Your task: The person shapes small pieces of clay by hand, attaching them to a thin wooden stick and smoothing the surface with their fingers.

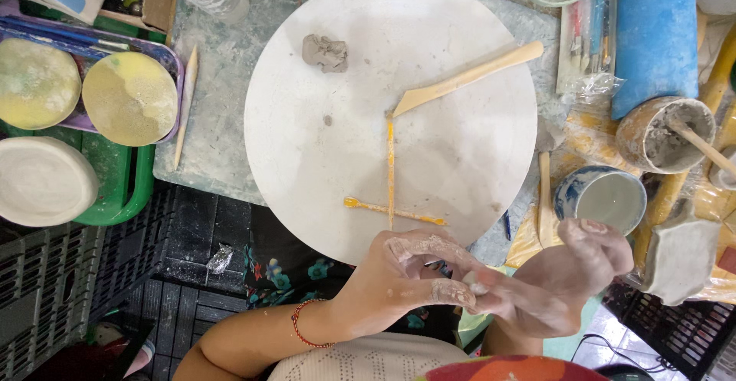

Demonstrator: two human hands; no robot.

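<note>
Clay bit [469, 280] pinched between both hands
Left hand [406, 274] and right hand [563, 285] close fingertips on it; light, even pressure near the round board [307, 159] seems best.

Both hands, left hand [406, 277] and right hand [563, 285], dusted with pale clay. Red bracelet [300, 327] on left wrist (thin cord). White knit top [368, 359], sleeveless.

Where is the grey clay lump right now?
The grey clay lump sits on the round white board's upper left, apart from the wooden modelling tool.
</note>
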